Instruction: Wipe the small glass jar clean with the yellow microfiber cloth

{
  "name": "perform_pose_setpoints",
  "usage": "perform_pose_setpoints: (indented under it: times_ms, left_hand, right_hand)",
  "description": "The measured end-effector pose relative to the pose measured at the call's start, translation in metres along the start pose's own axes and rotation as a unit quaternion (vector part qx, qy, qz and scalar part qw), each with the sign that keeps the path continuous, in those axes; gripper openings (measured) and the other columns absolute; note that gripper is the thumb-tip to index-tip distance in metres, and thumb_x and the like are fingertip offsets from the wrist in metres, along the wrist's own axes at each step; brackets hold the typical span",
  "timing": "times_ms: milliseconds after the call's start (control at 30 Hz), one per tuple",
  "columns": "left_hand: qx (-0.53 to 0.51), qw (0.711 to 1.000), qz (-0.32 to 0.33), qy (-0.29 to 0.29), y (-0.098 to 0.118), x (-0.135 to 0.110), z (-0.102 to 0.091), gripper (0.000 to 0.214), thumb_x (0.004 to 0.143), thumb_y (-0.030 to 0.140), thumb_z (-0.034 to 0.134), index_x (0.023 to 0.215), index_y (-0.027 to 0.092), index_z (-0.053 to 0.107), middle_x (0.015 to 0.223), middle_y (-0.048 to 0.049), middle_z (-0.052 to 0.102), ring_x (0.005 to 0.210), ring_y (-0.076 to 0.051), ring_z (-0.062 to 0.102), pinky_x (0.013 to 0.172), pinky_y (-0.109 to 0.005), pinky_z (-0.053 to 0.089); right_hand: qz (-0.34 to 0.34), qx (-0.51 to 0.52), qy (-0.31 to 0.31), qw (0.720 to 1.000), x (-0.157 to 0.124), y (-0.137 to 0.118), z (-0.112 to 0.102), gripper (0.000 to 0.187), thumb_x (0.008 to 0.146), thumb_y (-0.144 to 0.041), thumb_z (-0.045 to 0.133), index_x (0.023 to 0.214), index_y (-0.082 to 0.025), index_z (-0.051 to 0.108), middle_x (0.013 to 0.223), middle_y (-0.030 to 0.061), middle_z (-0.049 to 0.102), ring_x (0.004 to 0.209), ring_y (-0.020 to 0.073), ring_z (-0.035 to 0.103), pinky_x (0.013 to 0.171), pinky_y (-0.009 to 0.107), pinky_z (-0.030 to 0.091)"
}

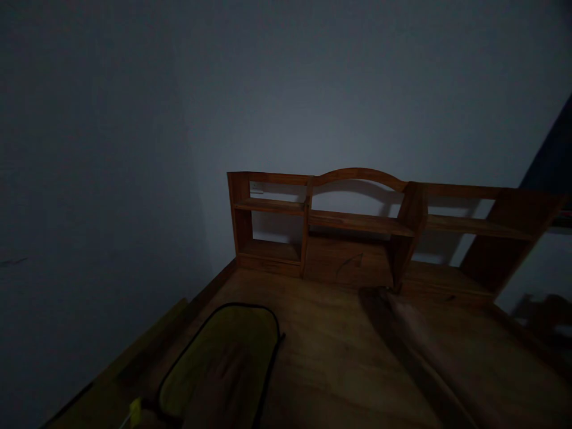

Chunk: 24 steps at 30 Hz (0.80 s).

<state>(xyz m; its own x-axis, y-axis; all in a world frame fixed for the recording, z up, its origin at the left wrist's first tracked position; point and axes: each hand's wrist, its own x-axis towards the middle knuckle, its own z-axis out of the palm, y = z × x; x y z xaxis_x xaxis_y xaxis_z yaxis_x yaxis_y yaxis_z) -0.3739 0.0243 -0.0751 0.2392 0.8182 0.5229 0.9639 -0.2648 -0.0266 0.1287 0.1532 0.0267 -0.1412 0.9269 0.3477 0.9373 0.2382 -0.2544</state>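
- From here, my left hand lies flat, unclenched, on the yellow cloth — near left, long axis running near-to-far.
- Right hand: farther off, beside the shelf; grip — can't tell.

**Dim room, wooden shelving**

A plain pale wall fills the upper frame in weak light. Right of centre, an arch-topped wooden shelf unit backs a wooden tabletop; dark blue fabric hangs at the right edge.
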Motion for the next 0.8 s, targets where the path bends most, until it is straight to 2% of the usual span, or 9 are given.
perform_pose_setpoints:
  times_ms: [33,100,167,267,333,433,567,700,800]
  left_hand:
    - [0.002,1.000,0.002,-0.002,0.018,0.002,0.004,0.045,0.092,0.025,0.039,0.135,0.028,0.052,0.142,-0.0024,0.046,0.130,-0.024,0.047,0.104,-0.047,0.044]
    - [-0.003,0.999,0.014,-0.048,0.049,0.008,0.008,0.048,0.093,0.023,0.038,0.139,0.032,0.044,0.146,0.0002,0.041,0.134,-0.025,0.041,0.106,-0.053,0.039]
    - [-0.013,0.998,-0.001,-0.067,0.072,0.015,0.011,0.048,0.092,0.023,0.039,0.140,0.031,0.045,0.146,-0.0024,0.041,0.134,-0.028,0.041,0.106,-0.054,0.039]
    - [-0.026,0.998,-0.014,-0.062,0.090,0.023,0.012,0.047,0.091,0.028,0.043,0.139,0.030,0.047,0.145,-0.0045,0.041,0.133,-0.030,0.042,0.105,-0.054,0.039]
    - [-0.029,0.998,-0.018,-0.045,0.093,0.024,0.012,0.047,0.091,0.030,0.045,0.138,0.030,0.048,0.145,-0.0050,0.042,0.132,-0.030,0.043,0.104,-0.054,0.040]
    - [-0.027,0.999,-0.013,-0.025,0.090,0.022,0.012,0.047,0.092,0.031,0.044,0.140,0.031,0.045,0.145,-0.0032,0.042,0.132,-0.028,0.044,0.103,-0.052,0.042]
    - [-0.016,1.000,-0.001,-0.018,0.088,0.019,0.018,0.047,0.090,0.031,0.047,0.137,0.032,0.049,0.143,-0.0014,0.044,0.128,-0.028,0.048,0.102,-0.049,0.044]
    - [-0.002,0.998,-0.067,0.003,0.097,0.019,0.025,0.044,0.085,0.028,0.050,0.128,0.030,0.059,0.138,-0.0021,0.050,0.126,-0.030,0.050,0.106,-0.052,0.039]
    - [-0.025,0.996,-0.090,-0.006,0.103,0.023,0.022,0.043,0.083,0.024,0.048,0.123,0.029,0.064,0.133,-0.0037,0.055,0.124,-0.032,0.051,0.106,-0.056,0.038]
  right_hand:
    - [-0.022,0.016,-0.008,1.000,0.009,-0.020,0.005,0.046,0.078,-0.017,0.048,0.124,-0.020,0.056,0.121,0.0154,0.060,0.106,0.0253,0.059,0.086,0.032,0.043]
    - [-0.060,0.061,-0.002,0.996,0.030,-0.066,0.019,0.040,0.081,-0.018,0.047,0.119,-0.018,0.057,0.118,0.0149,0.060,0.105,0.0247,0.058,0.088,0.033,0.042]
    - [-0.123,0.127,-0.018,0.984,0.050,-0.113,0.040,0.033,0.084,-0.020,0.048,0.115,-0.016,0.058,0.117,0.0152,0.059,0.105,0.0248,0.057,0.088,0.033,0.042]
    - [-0.172,0.146,-0.035,0.974,0.076,-0.171,0.078,0.029,0.082,-0.015,0.049,0.109,-0.015,0.059,0.115,0.0145,0.059,0.106,0.0240,0.055,0.090,0.033,0.042]
    - [-0.196,0.154,-0.039,0.968,0.088,-0.196,0.102,0.037,0.081,-0.012,0.050,0.118,-0.014,0.055,0.121,0.0158,0.056,0.113,0.0253,0.051,0.095,0.035,0.040]
    - [-0.227,0.165,-0.052,0.959,0.097,-0.218,0.126,0.039,0.078,-0.007,0.049,0.117,-0.012,0.055,0.118,0.0156,0.057,0.113,0.0248,0.051,0.096,0.035,0.039]
    - [-0.237,0.176,-0.064,0.953,0.102,-0.231,0.140,0.042,0.076,-0.006,0.049,0.117,-0.012,0.054,0.117,0.0158,0.056,0.111,0.0252,0.051,0.094,0.036,0.040]
    - [-0.226,0.186,-0.062,0.954,0.104,-0.237,0.150,0.042,0.077,-0.006,0.048,0.118,-0.012,0.054,0.119,0.0166,0.055,0.112,0.0260,0.050,0.092,0.036,0.041]
    - [-0.219,0.192,-0.061,0.955,0.104,-0.239,0.157,0.038,0.078,-0.006,0.048,0.115,-0.013,0.056,0.114,0.0154,0.057,0.108,0.0253,0.052,0.092,0.036,0.042]
